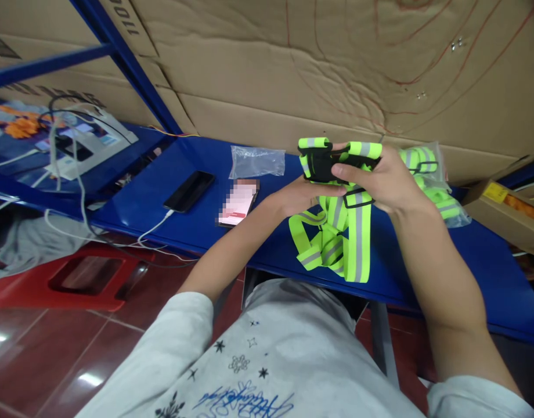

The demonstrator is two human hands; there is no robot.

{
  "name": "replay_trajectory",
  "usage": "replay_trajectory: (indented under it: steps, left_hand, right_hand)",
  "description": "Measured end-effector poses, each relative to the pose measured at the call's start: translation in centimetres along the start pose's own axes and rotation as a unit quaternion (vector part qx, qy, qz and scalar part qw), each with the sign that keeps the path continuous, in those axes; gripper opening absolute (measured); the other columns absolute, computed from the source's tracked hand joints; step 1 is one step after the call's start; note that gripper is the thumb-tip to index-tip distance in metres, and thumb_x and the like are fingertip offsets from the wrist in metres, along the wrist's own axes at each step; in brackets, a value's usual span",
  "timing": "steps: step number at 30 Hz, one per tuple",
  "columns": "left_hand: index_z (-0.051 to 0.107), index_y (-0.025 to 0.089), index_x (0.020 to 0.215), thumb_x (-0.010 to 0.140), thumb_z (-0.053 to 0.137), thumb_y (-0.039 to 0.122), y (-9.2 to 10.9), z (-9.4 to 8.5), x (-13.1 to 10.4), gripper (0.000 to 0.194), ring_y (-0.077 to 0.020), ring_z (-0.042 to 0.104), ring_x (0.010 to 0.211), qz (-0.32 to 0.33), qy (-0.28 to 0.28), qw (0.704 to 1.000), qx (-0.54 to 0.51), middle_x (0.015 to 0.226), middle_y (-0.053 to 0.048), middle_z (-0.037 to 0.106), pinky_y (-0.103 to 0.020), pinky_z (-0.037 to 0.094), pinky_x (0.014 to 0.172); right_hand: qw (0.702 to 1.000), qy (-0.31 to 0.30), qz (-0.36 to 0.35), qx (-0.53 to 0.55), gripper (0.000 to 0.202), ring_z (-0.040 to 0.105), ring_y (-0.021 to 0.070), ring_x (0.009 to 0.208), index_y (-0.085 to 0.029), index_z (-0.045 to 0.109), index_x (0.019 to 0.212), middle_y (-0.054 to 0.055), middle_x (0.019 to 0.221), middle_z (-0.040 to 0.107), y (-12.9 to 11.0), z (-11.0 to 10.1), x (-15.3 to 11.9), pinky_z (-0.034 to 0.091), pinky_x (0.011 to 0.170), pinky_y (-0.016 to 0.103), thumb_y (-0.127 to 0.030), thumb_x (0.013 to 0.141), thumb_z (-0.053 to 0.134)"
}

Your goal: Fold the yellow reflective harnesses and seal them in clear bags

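A neon yellow-green strap bundle with grey reflective stripes hangs from both hands above the blue table. My left hand is closed on its near left side, fingers reaching under the black buckle. My right hand grips the bundle from the right, thumb lying over the black part. A black rectangular slider hangs just below the right thumb. Loose loops of strap droop toward the table's front edge. Some fingers of each hand are hidden behind the straps.
On the blue table lie a black phone with a white cable, a lit phone and a clear plastic bag. Bagged neon straps and a cardboard box are at right. A red stool stands at left.
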State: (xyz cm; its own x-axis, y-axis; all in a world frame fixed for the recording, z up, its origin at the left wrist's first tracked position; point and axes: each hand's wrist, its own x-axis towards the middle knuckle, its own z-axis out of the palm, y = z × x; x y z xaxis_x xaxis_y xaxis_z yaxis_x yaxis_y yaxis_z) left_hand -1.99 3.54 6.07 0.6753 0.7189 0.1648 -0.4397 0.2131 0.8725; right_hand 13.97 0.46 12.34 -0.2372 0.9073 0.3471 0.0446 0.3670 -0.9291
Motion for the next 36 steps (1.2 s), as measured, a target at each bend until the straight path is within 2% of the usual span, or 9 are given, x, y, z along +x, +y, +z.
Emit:
replay_trajectory:
  steps: [3, 6, 13, 19, 24, 27, 31, 34, 36]
  left_hand:
    - [0.077, 0.016, 0.104, 0.061, 0.103, 0.037, -0.6, 0.8, 0.2, 0.055, -0.0298, 0.077, 0.109, 0.012, -0.011, 1.000, -0.026, 0.106, -0.007, 0.081, -0.048, 0.057, 0.105]
    - [0.078, 0.017, 0.101, 0.060, 0.103, 0.028, -1.0, 1.3, 0.4, 0.050, -0.0255, 0.078, 0.103, 0.018, 0.010, 0.999, -0.035, 0.102, -0.005, 0.081, -0.044, 0.057, 0.104]
    - [0.076, 0.016, 0.093, 0.065, 0.093, 0.019, -1.2, 1.0, 0.0, 0.033, -0.0185, 0.076, 0.075, 0.026, 0.038, 0.999, -0.024, 0.084, -0.001, 0.078, -0.034, 0.060, 0.080]
    - [0.076, 0.018, 0.106, 0.072, 0.095, 0.036, -1.5, 1.9, -0.9, 0.043, -0.0287, 0.080, 0.092, -0.053, -0.099, 0.989, -0.096, 0.095, -0.008, 0.081, -0.043, 0.064, 0.089]
    - [0.074, 0.016, 0.092, 0.073, 0.093, 0.032, -0.6, 1.8, -1.3, 0.032, -0.0253, 0.078, 0.080, -0.092, -0.097, 0.988, -0.076, 0.088, -0.008, 0.079, -0.042, 0.064, 0.085]
    - [0.072, 0.017, 0.091, 0.074, 0.092, 0.045, 0.5, 1.4, -1.7, 0.038, -0.0248, 0.078, 0.080, -0.065, -0.126, 0.989, -0.049, 0.087, -0.007, 0.076, -0.040, 0.063, 0.084]
    - [0.075, 0.018, 0.114, 0.075, 0.081, 0.075, 1.4, 0.7, -1.9, 0.070, -0.0270, 0.077, 0.089, -0.012, -0.165, 0.986, 0.002, 0.108, -0.011, 0.075, -0.038, 0.062, 0.080]
    - [0.074, 0.015, 0.117, 0.079, 0.065, 0.088, 1.6, 0.5, -1.7, 0.083, -0.0298, 0.077, 0.091, -0.014, -0.149, 0.989, -0.018, 0.112, -0.015, 0.076, -0.041, 0.063, 0.081]
    - [0.076, 0.014, 0.111, 0.082, 0.066, 0.085, 1.7, 0.3, -1.4, 0.078, -0.0268, 0.077, 0.087, -0.029, -0.129, 0.991, -0.030, 0.106, -0.014, 0.077, -0.038, 0.063, 0.079]
  right_hand:
    - [1.000, 0.009, -0.021, -0.015, 0.036, 0.077, 0.0269, 0.111, -0.027, 0.082, 0.101, -0.001, 0.104, 0.082, 0.0, 0.0, 0.0, 0.063, 0.105, 0.047, -0.039, 0.070, 0.096]
    - [0.998, -0.006, -0.030, -0.061, 0.039, 0.077, 0.0284, 0.111, -0.026, 0.083, 0.104, 0.001, 0.107, 0.083, 0.1, -0.5, 0.1, 0.064, 0.104, 0.047, -0.043, 0.071, 0.095]
    - [0.983, -0.012, -0.089, -0.160, 0.036, 0.077, 0.0274, 0.113, -0.032, 0.081, 0.114, 0.000, 0.115, 0.082, -0.8, -1.7, -0.2, 0.064, 0.106, 0.044, -0.045, 0.081, 0.089]
    - [0.964, -0.030, -0.136, -0.228, 0.034, 0.080, 0.0283, 0.100, -0.032, 0.081, 0.122, 0.000, 0.110, 0.083, -1.8, -1.4, -1.1, 0.068, 0.092, 0.045, -0.041, 0.090, 0.082]
    - [0.943, -0.122, -0.199, -0.236, 0.038, 0.077, 0.0246, 0.117, -0.031, 0.078, 0.130, 0.000, 0.131, 0.078, -3.0, -2.4, -1.3, 0.063, 0.101, 0.036, -0.025, 0.093, 0.077]
    - [0.914, -0.186, -0.226, -0.281, 0.045, 0.069, 0.0253, 0.133, -0.038, 0.074, 0.137, -0.005, 0.141, 0.073, -4.3, -3.0, -1.6, 0.055, 0.115, 0.040, -0.019, 0.097, 0.069]
    - [0.891, -0.184, -0.245, -0.334, 0.041, 0.067, 0.0273, 0.134, -0.041, 0.076, 0.132, -0.005, 0.141, 0.073, -4.8, -3.3, -1.5, 0.053, 0.117, 0.045, -0.022, 0.097, 0.066]
    - [0.868, -0.191, -0.282, -0.362, 0.042, 0.066, 0.0289, 0.135, -0.037, 0.076, 0.131, -0.001, 0.140, 0.073, -3.8, -3.1, -0.8, 0.052, 0.117, 0.049, -0.019, 0.094, 0.066]
    - [0.858, -0.196, -0.286, -0.379, 0.047, 0.063, 0.0322, 0.138, -0.033, 0.074, 0.133, 0.003, 0.143, 0.070, -3.2, -2.9, -0.5, 0.050, 0.118, 0.054, -0.017, 0.090, 0.067]
